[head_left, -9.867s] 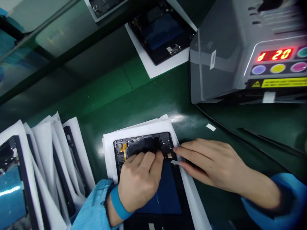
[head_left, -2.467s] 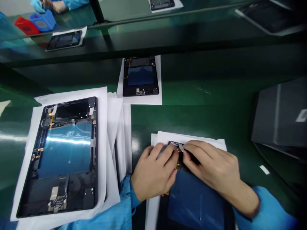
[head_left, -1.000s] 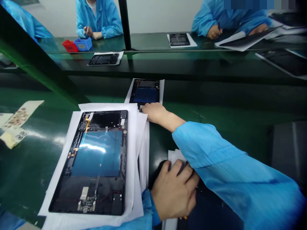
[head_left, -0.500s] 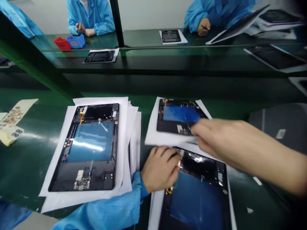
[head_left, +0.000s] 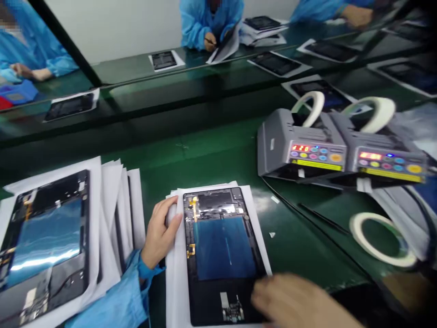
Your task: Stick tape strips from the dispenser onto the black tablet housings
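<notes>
An open tablet chassis (head_left: 221, 250) with a blue panel lies on a stack of white sheets (head_left: 175, 273) on the green bench, straight in front of me. My left hand (head_left: 160, 233) curls round the left edge of those sheets, thumb on top. My right hand (head_left: 293, 303) is a blur at the bottom of the view, by the chassis's near right corner; its fingers are smeared.
Another open chassis (head_left: 44, 241) tops a fanned pile of sheets at the left. Two grey tape dispensers (head_left: 300, 146) (head_left: 385, 159) with lit displays stand at the right, with a loose tape roll (head_left: 378, 237) in front. Co-workers in blue coats sit across the belt.
My right hand reached to the far chassis, dragged it toward me on its sheet, and it now lies on the stack in front. The view has swung right to the dispensers.
</notes>
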{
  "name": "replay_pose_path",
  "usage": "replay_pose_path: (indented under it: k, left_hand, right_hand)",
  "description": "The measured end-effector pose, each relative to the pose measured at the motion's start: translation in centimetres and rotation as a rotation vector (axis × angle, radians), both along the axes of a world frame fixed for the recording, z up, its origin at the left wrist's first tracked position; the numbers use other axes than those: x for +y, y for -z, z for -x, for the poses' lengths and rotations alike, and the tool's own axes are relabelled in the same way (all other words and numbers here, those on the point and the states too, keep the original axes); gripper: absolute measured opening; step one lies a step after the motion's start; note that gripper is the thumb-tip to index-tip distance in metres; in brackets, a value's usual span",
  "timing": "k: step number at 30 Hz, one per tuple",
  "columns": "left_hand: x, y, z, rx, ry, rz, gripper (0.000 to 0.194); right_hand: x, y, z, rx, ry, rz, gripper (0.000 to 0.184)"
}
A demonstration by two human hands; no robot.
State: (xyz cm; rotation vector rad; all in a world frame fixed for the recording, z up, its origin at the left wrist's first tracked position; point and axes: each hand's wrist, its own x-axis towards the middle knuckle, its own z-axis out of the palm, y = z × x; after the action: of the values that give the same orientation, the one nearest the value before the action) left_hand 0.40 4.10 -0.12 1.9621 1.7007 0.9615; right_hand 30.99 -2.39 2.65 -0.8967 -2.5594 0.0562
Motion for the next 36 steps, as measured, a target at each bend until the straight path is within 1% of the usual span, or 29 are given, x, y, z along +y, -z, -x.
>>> replay_pose_path:
  k: [1,2,4,5,7,9,11,14,17,19,20,21,22,24,25,26,27,28,30,33,36]
  left_hand:
    - [0.1,0.0,0.0,0.037,0.014,-0.001,0.037]
    - [0.1,-0.1,0.0,0.084,0.035,-0.008,0.041]
    - [0.2,-0.2,0.0,0.180,0.088,-0.031,0.045]
    - [0.2,-0.3,0.0,0.216,0.111,-0.044,0.045]
    - [0.2,-0.5,-0.1,0.256,0.130,-0.060,0.043]
    - [0.2,-0.5,-0.1,0.272,0.138,-0.067,0.041]
    - [0.2,-0.5,0.0,0.283,0.148,-0.066,0.040]
    - [0.2,-0.3,0.1,0.289,0.150,-0.064,0.040]
    - [0.2,-0.5,0.1,0.287,0.132,-0.078,0.040]
    - [0.3,-1.1,-0.3,0.295,0.106,-0.130,0.039]
    - [0.4,-1.6,-0.7,0.306,0.102,-0.168,0.038]
    - [0.5,-2.2,-1.4,0.319,0.119,-0.200,0.037]
    - [0.7,-2.8,-2.3,0.335,0.163,-0.220,0.034]
    - [1.2,-3.8,-4.6,0.376,0.301,-0.213,0.024]
    - [1.5,-4.2,-6.0,0.403,0.370,-0.190,0.018]
    - [1.9,-4.5,-7.4,0.435,0.419,-0.161,0.014]
    - [2.3,-4.6,-8.7,0.467,0.448,-0.122,0.014]
    - [2.7,-4.6,-9.9,0.496,0.460,-0.082,0.016]
    - [3.6,-4.4,-11.7,0.525,0.455,-0.014,0.017]
    - [4.7,-3.7,-12.7,0.509,0.414,0.020,0.015]
    - [5.3,-3.2,-12.6,0.443,0.396,0.007,0.016]
  right_hand:
    - [2.3,-0.1,-1.5,0.017,0.042,-0.072,0.019]
    - [4.8,-0.1,-3.1,0.003,0.162,-0.190,0.011]
    - [9.3,0.3,-6.3,-0.048,0.394,-0.449,0.018]
    - [11.2,0.7,-7.6,-0.074,0.465,-0.531,0.017]
    - [13.8,1.7,-9.3,-0.070,0.519,-0.590,0.013]
    - [15.1,2.6,-9.9,-0.054,0.515,-0.607,0.011]
    - [15.5,3.0,-10.0,-0.040,0.502,-0.615,0.009]
    - [15.8,3.0,-10.1,-0.013,0.479,-0.608,0.009]
    - [15.5,2.5,-10.0,0.009,0.478,-0.602,0.008]
    - [14.8,1.7,-9.5,0.030,0.471,-0.612,0.005]
    - [14.3,1.3,-9.0,0.057,0.444,-0.607,0.010]
    - [13.8,0.8,-8.3,0.092,0.397,-0.585,0.015]
    - [13.4,0.3,-7.5,0.124,0.336,-0.538,0.018]
    - [12.9,-0.4,-5.6,0.164,0.191,-0.397,0.017]
    - [12.9,-0.4,-4.7,0.174,0.129,-0.327,0.014]
    - [12.9,-0.2,-3.9,0.181,0.081,-0.267,0.011]
    - [13.0,0.2,-3.2,0.197,0.045,-0.218,0.008]
    - [13.2,0.8,-2.7,0.217,0.019,-0.174,0.006]
    - [13.4,2.3,-2.2,0.246,-0.019,-0.086,0.009]
    - [13.4,3.9,-2.2,0.257,-0.063,0.021,0.016]
    - [13.4,4.2,-2.4,0.281,-0.070,0.059,0.019]
